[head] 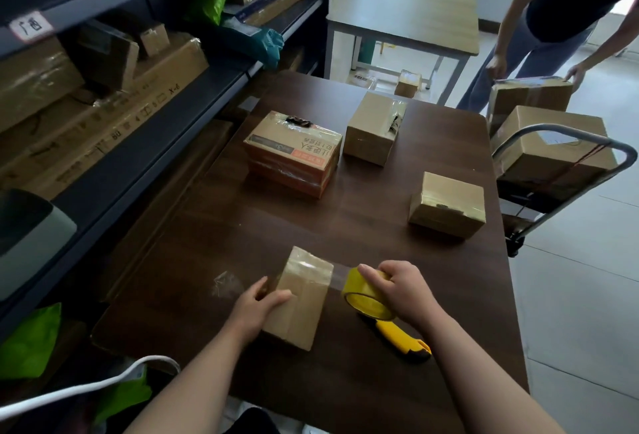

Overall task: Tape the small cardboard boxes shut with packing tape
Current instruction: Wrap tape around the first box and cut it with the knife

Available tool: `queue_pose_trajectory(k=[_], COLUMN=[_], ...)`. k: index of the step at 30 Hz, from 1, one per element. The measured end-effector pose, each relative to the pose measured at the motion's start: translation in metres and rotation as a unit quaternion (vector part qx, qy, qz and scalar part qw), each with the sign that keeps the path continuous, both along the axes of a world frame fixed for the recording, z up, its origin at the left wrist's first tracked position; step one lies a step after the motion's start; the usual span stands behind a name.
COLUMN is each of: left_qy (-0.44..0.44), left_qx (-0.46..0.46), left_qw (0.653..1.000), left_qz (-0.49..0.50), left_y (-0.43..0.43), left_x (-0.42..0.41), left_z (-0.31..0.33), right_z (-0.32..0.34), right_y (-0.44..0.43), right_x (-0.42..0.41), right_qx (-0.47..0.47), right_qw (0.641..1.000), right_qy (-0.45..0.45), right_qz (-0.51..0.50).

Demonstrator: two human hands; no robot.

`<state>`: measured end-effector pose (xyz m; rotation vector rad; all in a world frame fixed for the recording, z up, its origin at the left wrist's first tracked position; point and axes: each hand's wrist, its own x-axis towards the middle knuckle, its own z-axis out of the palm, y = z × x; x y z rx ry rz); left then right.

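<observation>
Dark brown wooden surface (242, 226) beside dark metal shelving (138, 164); loaded hand trolley (567, 143) at its right edge. Small plain cardboard box (304, 299) near the front edge: left hand (257, 302) fingers curled over its left side, right hand (401, 290) fingers wrapped round yellow packing-tape roll (363, 299) — clear tape stretched to the box. Yellow utility knife (401, 337) lies just under the roll.

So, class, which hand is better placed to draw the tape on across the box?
Likely the right hand: it grips the roll, with tape stretched to the box. The left hand holds the box steady.
</observation>
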<state>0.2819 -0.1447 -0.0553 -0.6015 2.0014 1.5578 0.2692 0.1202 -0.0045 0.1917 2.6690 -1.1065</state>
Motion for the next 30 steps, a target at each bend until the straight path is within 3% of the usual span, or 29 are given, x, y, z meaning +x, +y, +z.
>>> queue_pose_trajectory(k=[19,21,24,27,30], left_qy=[-0.033,-0.017,0.074,0.161,0.133], left_qx=[0.050,0.001,-0.143,-0.322,-0.400], left_qw=[0.997,1.000,0.986,0.926,0.887], left_qz=[0.046,0.019,-0.035,-0.117,-0.186], left_y=[-0.019,-0.024,-0.019,0.010,0.039], left_x=[-0.005,-0.007,-0.012,-0.010,0.003], left_z=[-0.010,-0.005,0.006,0.025,0.025], right_z=[-0.052,-0.055,-0.059,-0.061,-0.059], right_y=[-0.023,-0.033,-0.043,-0.047,-0.049], right_x=[-0.005,-0.007,-0.007,-0.005,-0.004], right_qx=[-0.008,-0.017,-0.016,-0.015,-0.015], right_qw=[0.998,0.998,0.998,0.998,0.998], right_qy=[-0.056,-0.057,-0.056,-0.053,-0.046], right_qz=[-0.017,-0.022,-0.029,-0.036,-0.035])
